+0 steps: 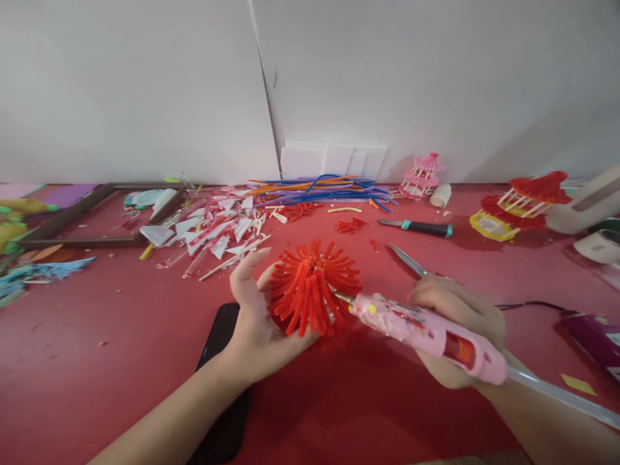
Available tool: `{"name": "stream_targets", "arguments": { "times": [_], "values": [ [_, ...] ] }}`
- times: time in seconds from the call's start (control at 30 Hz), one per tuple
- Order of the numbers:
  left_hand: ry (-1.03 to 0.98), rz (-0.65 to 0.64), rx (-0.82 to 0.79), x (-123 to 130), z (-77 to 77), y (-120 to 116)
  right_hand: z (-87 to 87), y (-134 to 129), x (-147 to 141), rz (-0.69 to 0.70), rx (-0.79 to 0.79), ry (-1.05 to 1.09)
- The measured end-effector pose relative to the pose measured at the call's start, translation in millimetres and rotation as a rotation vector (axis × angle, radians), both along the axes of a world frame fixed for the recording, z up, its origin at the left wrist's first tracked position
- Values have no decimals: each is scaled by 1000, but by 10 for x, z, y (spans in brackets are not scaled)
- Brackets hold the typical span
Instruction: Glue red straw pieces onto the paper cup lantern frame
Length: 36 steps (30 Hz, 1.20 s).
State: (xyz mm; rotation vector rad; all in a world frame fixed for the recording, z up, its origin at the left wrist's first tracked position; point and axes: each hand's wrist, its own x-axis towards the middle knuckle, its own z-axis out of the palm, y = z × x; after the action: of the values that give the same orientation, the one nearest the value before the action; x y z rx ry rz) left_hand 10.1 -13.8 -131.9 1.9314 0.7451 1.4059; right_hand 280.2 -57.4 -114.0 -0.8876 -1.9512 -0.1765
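Observation:
My left hand (261, 320) grips a red pipe-cleaner roof (312, 284) from its left side and from below. Its short fuzzy red strips fan outward and down from a centre point. My right hand (458, 323) is wrapped round a pink hot glue gun (421, 332), smeared with dried glue. A clear glue stick (557, 391) sticks out of its rear end. The metal nozzle (343, 297) reaches the right side of the red strips; whether it touches them I cannot tell.
Behind my hands lie scissors (409, 261), a utility knife (419, 227), pipe cleaners (320, 190) and paper scraps (213, 226). A pink pagoda model (421, 177) and a red-yellow one (526, 203) stand right. A black phone (223, 413) lies under my left arm. A brown frame (87, 213) is left.

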Motion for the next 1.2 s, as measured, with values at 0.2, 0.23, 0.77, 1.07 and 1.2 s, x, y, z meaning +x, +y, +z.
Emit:
{"name": "stream_targets", "arguments": {
  "times": [0.2, 0.23, 0.77, 1.07, 1.2],
  "values": [
    [-23, 11, 35, -11, -22, 18, 12, -9, 18, 4, 0, -12],
    [-25, 14, 33, -11, -21, 16, 4, -8, 18, -3, 2, -13],
    [-26, 48, 46, -18, -49, 32, -43, 4, 45, -29, 6, 36],
    [35, 121, 83, -67, -156, 38, -5, 3, 84, 21, -9, -43],
    [60, 144, 117, -70, -164, 46, -14, -18, 80, 32, -9, -66]
  ]
}}
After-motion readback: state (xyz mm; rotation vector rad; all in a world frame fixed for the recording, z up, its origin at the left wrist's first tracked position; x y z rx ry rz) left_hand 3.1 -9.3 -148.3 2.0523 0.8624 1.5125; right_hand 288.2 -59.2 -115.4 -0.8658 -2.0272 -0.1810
